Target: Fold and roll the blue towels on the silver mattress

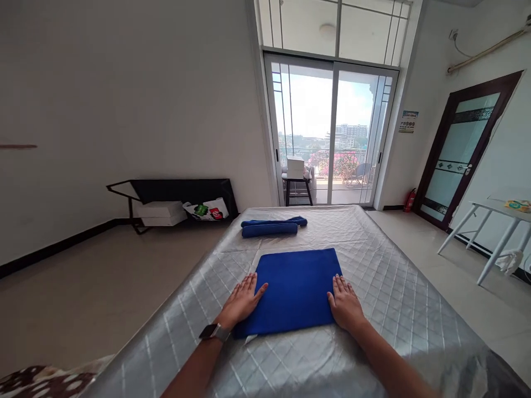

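Note:
A folded blue cloth [296, 290] lies flat as a near-square on the silver quilted mattress [385, 309]. My left hand [243, 298] rests on its left edge, fingers stretched out and thumb spread onto the cloth. On the opposite edge lies my right hand [345, 301], palm down with its fingers extended. Neither hand grips anything. A watch is on my left wrist. Farther back on the mattress sit rolled blue cloths [269, 228], one lying against another.
Beyond the mattress is a sliding glass door [332, 132]. A black rack [185, 193] with white boxes stands by the left wall. At right are a white table [498, 213], a fire extinguisher [410, 200] and a brown-framed door [464, 160]. Brown patterned fabric [45, 381] shows at lower left.

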A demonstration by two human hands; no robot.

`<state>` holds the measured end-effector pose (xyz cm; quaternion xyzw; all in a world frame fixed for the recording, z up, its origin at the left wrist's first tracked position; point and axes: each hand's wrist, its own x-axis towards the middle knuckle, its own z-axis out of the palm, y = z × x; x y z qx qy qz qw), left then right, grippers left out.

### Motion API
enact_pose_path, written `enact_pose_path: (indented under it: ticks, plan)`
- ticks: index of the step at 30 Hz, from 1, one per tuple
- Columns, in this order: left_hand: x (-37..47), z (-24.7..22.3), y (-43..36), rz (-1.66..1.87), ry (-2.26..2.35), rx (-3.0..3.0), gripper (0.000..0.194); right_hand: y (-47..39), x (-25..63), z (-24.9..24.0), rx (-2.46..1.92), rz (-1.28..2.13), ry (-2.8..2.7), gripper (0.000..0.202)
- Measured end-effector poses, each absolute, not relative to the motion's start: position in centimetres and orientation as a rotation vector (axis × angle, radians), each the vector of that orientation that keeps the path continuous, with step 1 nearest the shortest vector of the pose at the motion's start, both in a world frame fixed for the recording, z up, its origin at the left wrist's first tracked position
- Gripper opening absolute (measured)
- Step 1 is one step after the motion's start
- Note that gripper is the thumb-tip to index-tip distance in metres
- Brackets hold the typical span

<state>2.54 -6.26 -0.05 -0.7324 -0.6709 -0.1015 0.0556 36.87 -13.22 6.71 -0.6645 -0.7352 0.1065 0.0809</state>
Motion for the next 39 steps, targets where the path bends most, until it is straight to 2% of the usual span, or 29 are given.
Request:
enact_pose_path:
  ticks: [2, 5, 9, 12, 15, 19, 22, 25, 32, 36, 39]
  plan:
    - [3.9, 1.0, -6.4, -0.232, -2.085, -2.199, 0.069, -13.1, 36.8, 6.7, -1.983, 0.348, -2.188, 0.062]
    - [9.1, 2.4, -7.2, -0.303, -2.01, -2.235, 0.077, -13.2, 36.8, 6.6, -1.97, 0.353, -2.176, 0.063]
    - [18.4, 3.1, -9.0, -0.395, -1.626, -2.556, 0.068, -13.4, 36.9, 6.5, -1.945, 0.328, -2.181, 0.063]
    - [21.7, 3.1, -9.4, -0.387, -1.524, -2.674, 0.067, -13.3, 37.0, 6.4, -1.932, 0.33, -2.189, 0.062]
    - [19.8, 2.9, -9.2, -0.316, -1.637, -2.683, 0.069, -13.2, 37.1, 6.2, -1.92, 0.344, -2.164, 0.063]
    - [11.4, 1.6, -9.7, -0.26, -1.797, -2.584, 0.066, -13.1, 37.1, 6.1, -1.896, 0.337, -2.156, 0.063]
    - [4.4, 0.7, -11.8, -0.287, -1.769, -2.579, 0.056, -13.1, 37.0, 6.0, -1.892, 0.323, -2.152, 0.062]
    - [0.1, 0.8, -14.6, -0.392, -1.769, -2.6, 0.055, -13.2, 37.0, 6.3, -1.896, 0.314, -2.14, 0.061]
    - [0.1, 4.1, -18.4, -0.92, -1.876, -2.658, 0.04, -14.2, 38.2, 9.4, -1.669, 0.204, -2.196, 0.039]
    - [0.4, 4.3, -18.2, -1.023, -1.819, -2.663, 0.033, -15.8, 40.4, 10.7, -1.486, 0.364, -2.36, 0.021]
    - [0.3, 3.9, -18.0, -1.042, -1.77, -2.644, 0.032, -17.1, 42.0, 10.3, -1.461, 0.369, -2.413, 0.021]
